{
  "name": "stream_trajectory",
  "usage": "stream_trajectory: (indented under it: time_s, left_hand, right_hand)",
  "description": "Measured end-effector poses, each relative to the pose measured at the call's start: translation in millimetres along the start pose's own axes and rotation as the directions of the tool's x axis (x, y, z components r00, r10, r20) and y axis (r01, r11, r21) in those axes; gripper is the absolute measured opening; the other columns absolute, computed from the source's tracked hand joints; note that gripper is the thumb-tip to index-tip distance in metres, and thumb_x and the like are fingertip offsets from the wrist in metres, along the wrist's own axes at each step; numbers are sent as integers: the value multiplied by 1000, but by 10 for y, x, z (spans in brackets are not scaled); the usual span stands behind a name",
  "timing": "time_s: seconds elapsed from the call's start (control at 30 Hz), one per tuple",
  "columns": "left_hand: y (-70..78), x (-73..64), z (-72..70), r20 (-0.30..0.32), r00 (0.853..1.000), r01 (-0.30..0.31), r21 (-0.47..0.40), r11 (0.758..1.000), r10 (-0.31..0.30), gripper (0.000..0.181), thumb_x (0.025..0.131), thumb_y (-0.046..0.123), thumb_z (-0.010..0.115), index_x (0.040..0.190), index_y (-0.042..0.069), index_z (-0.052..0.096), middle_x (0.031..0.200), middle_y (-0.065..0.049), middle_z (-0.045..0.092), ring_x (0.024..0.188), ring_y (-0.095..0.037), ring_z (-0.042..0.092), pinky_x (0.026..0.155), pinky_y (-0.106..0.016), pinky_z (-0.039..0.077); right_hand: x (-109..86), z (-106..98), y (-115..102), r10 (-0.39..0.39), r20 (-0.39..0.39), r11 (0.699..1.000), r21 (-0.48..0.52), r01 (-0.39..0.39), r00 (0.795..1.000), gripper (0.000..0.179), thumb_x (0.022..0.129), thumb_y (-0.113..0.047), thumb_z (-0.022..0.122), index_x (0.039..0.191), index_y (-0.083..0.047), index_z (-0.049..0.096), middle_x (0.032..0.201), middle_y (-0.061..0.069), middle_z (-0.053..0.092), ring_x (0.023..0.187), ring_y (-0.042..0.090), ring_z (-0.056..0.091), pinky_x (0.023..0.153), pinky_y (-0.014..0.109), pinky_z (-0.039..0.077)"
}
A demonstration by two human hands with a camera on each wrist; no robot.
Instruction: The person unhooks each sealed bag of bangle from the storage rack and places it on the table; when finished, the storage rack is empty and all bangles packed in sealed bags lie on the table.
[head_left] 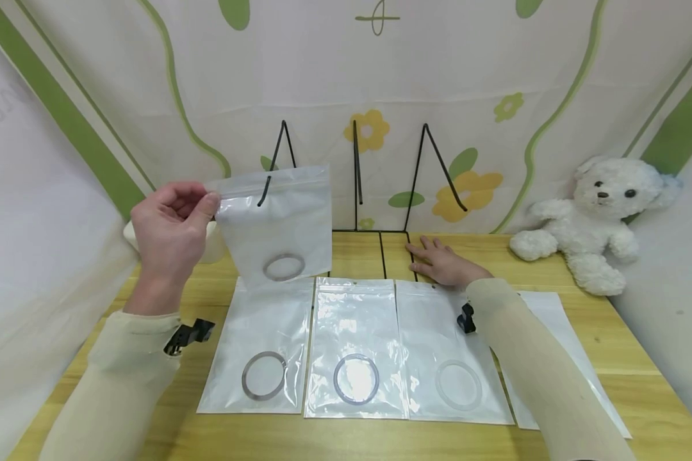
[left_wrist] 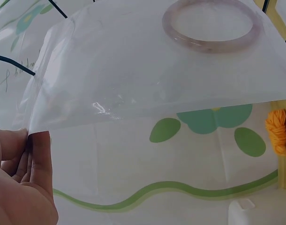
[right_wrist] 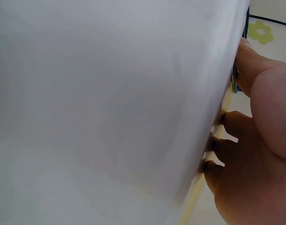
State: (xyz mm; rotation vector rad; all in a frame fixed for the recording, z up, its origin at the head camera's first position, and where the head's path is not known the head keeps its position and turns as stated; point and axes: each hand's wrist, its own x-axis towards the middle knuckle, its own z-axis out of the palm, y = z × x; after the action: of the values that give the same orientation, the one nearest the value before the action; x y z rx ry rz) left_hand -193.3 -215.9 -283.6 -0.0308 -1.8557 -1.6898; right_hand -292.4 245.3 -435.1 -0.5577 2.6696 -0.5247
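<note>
My left hand [head_left: 173,224] pinches the upper left corner of a clear-and-white zip bag [head_left: 277,224] between thumb and fingers. Inside the bag is a pinkish bangle [left_wrist: 208,44], near the bottom. The left prong of a black wire display rack [head_left: 355,173] passes through the bag near its zip top, its tip sticking out in front. My right hand [head_left: 441,262] lies with spread fingers on the rack's base wire at the table. Close under my right wrist is a bagged pale bangle [head_left: 458,384].
Nearer the front lie a bagged brownish bangle [head_left: 264,376] and a bagged bluish bangle [head_left: 355,379]. Another white bag [head_left: 553,314] is partly under my right sleeve. A white teddy bear [head_left: 600,218] sits at the back right. Orange yarn [left_wrist: 277,132] shows in the left wrist view.
</note>
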Motion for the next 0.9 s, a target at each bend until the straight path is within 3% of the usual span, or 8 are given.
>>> stream_trajectory:
  time_s: [0.47, 0.9]
  left_hand:
    - [58, -88, -91, 12, 1000, -3, 16, 1000, 3, 14, 89, -2, 84, 88, 10, 77, 77, 5, 75, 66, -7, 69, 64, -14, 58]
    - [104, -202, -160, 28, 1000, -6, -36, 999, 7, 14, 88, -5, 84, 88, 7, 77, 76, 1, 74, 63, -9, 67, 62, -14, 57]
  right_hand:
    - [39, 0, 26, 0, 10, 1000, 12, 0, 1000, 67, 117, -40, 46, 173, -13, 23, 179, 31, -2, 163, 59, -10, 129, 76, -3]
    - [20, -14, 31, -8, 10, 1000, 26, 8, 1000, 69, 115, -44, 48, 173, -13, 25, 178, 32, -1, 162, 61, -8, 128, 78, -1]
